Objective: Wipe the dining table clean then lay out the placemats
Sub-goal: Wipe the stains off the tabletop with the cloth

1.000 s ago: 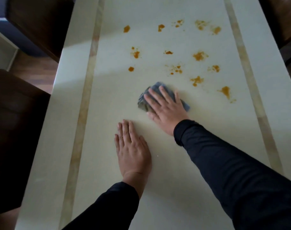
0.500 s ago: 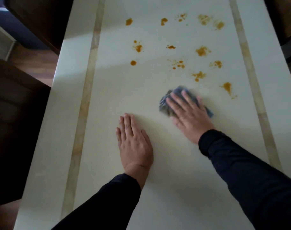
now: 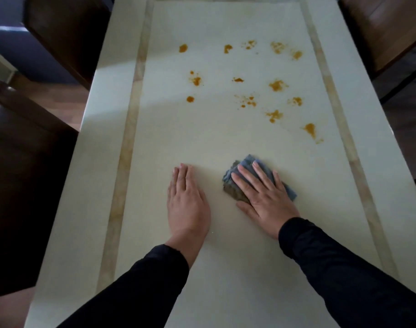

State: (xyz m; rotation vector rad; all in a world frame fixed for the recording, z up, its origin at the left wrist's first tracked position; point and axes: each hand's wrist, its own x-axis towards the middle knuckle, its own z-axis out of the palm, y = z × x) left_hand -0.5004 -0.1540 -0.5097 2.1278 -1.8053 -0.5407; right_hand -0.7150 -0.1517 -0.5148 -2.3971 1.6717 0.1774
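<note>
Where stains (image 3: 276, 85) lie ahead, right hand (image 3: 266, 197) flat on cloth (image 3: 233, 185), mid-table (image 3: 107, 129)

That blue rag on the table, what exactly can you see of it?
The cloth is a small blue-grey rag, soft and folded or bunched into a thick pad, with a darker, greyer patch along its near-left edge. It lies flat on the pale dining table, near the middle, on the person's side of the orange stains and not touching them. The right hand presses down on it, fingers spread, covering most of it.
</note>
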